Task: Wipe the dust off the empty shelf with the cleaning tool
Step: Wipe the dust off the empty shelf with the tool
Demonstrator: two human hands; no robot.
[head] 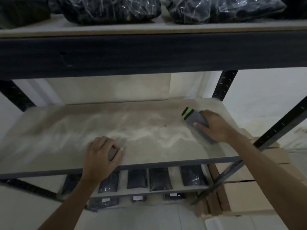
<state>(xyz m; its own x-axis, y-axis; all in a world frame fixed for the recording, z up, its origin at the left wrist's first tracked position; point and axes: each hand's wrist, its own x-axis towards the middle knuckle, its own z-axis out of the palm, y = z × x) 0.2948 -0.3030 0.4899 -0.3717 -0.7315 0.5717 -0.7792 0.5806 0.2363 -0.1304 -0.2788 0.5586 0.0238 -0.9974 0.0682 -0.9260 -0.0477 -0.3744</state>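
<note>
I'm seeing open shelf board lying between my left hand and right hand. Upper beam is capping headroom; black uprights are closing the back corners.

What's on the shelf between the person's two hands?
In the head view, only pale dust streaks on the shelf board lie between the left hand and the right hand, which grips the cleaning tool.

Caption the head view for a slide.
Right hand presses a grey cleaning tool on the dusty shelf; left hand rests near its front edge.
</note>
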